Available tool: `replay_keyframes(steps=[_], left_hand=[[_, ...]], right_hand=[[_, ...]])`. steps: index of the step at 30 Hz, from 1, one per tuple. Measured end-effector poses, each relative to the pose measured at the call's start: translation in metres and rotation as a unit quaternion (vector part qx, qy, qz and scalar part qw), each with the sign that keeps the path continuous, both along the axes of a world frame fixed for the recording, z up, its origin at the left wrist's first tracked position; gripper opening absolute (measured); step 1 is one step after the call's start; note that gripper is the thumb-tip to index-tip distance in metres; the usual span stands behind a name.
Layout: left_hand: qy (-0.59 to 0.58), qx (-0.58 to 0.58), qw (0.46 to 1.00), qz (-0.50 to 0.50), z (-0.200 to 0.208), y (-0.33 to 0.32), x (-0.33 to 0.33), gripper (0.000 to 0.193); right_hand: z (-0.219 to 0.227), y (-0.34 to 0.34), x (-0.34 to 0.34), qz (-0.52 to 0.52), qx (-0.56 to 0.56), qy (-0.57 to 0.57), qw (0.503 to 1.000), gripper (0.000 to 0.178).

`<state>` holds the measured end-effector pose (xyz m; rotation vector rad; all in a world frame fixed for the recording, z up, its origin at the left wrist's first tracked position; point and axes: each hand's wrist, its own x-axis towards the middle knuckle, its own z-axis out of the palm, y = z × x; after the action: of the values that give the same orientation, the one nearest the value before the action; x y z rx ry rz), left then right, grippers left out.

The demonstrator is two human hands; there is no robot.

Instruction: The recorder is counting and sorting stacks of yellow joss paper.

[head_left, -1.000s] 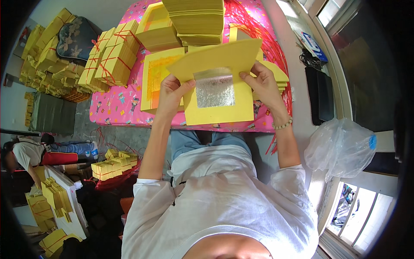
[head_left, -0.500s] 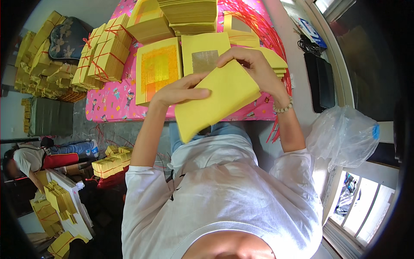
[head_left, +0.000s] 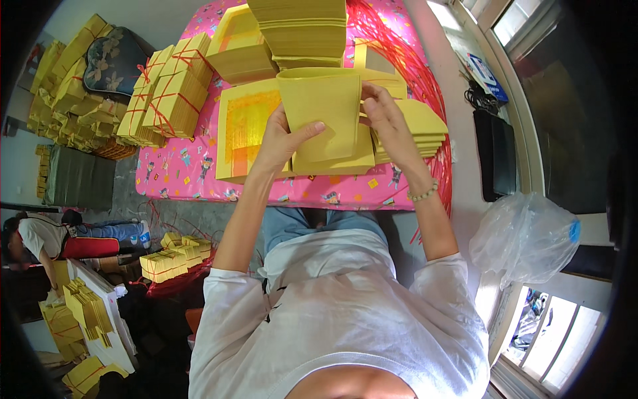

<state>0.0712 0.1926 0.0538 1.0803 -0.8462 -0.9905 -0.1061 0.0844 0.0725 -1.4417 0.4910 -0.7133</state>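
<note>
A folded wad of yellow paper (head_left: 322, 110) stands upright above the pink-covered table. My left hand (head_left: 286, 139) grips its left side, thumb across the front and fingers behind. At the wad's right edge is my right hand (head_left: 392, 126), its fingers apart and loosely bent, the tips beside the edge. Below and behind the wad lies a yellow paper stack (head_left: 332, 165), mostly covered by it. To the left is a stack with an orange and gold printed panel (head_left: 249, 120). Fanned folded yellow papers (head_left: 422, 123) lie to the right of my right hand.
A tall yellow stack (head_left: 299, 33) rises at the back. Tied yellow bundles (head_left: 176, 100) stand left, red strings (head_left: 399, 40) right, on the pink tablecloth (head_left: 179, 173). A clear plastic bag (head_left: 525, 239) hangs by the window. Another person (head_left: 43, 239) bends over a white table at far left.
The yellow wad has turned from slanted to upright and moved away from my body, over the stack. My right hand has shifted from its top to its right edge.
</note>
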Motion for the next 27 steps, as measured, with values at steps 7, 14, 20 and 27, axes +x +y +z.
replay_keyframes(steps=[7,14,20,27], left_hand=[[-0.071,-0.056,0.996,0.029,-0.03,-0.022,-0.003,0.052],[-0.073,-0.05,0.996,0.02,-0.034,-0.013,-0.005,0.051],[-0.075,-0.054,0.996,0.018,-0.038,-0.012,-0.005,0.047],[-0.043,-0.018,0.999,0.028,-0.023,-0.008,-0.01,0.034]], right_hand=[[-0.039,0.001,0.036,-0.05,-0.135,-0.081,0.986,0.036],[-0.044,0.013,0.035,-0.068,-0.172,-0.058,0.981,0.038],[-0.043,0.02,0.034,-0.096,-0.193,-0.076,0.973,0.039],[-0.036,0.017,0.028,-0.076,-0.184,-0.068,0.978,0.037]])
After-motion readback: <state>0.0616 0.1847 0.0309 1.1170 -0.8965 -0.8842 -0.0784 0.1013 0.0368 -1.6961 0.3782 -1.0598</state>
